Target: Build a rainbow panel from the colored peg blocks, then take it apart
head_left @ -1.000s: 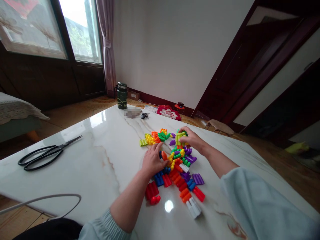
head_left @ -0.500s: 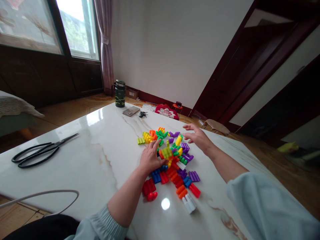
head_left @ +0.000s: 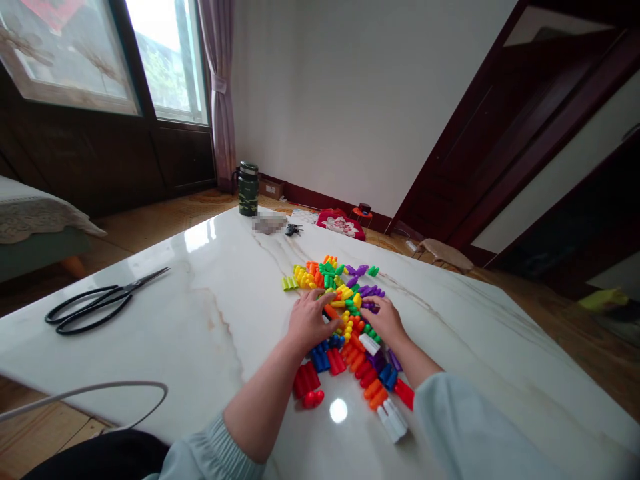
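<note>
A pile of colourful plastic building blocks [head_left: 346, 328], ridged and knobbed, lies on the white marble-patterned tabletop [head_left: 200, 347]. My left hand [head_left: 311, 321] rests over the pile's left side, thumb and fingers apart. Between them shows an orange block [head_left: 330, 311]. On the other side, my right hand [head_left: 384, 321] reaches into the pile with curled fingers, which close on a purple block [head_left: 369, 307] partly hidden by them. Yellow blocks [head_left: 345, 293] lie between the two hands. Nearer to me are red blocks [head_left: 306, 381] and a white block [head_left: 393, 420].
Large black-handled scissors [head_left: 107, 300] lie on the left of the table, with a white cable [head_left: 125, 385] near its front edge. At the back stand a camouflage flask [head_left: 249, 190], a blurred-out flat object [head_left: 270, 223] and keys [head_left: 293, 230]. A stool [head_left: 443, 253] stands beyond.
My right hand has come down and left from above the table into the pile. The lime block by my left hand is no longer raised in view. The view has shifted slightly.
</note>
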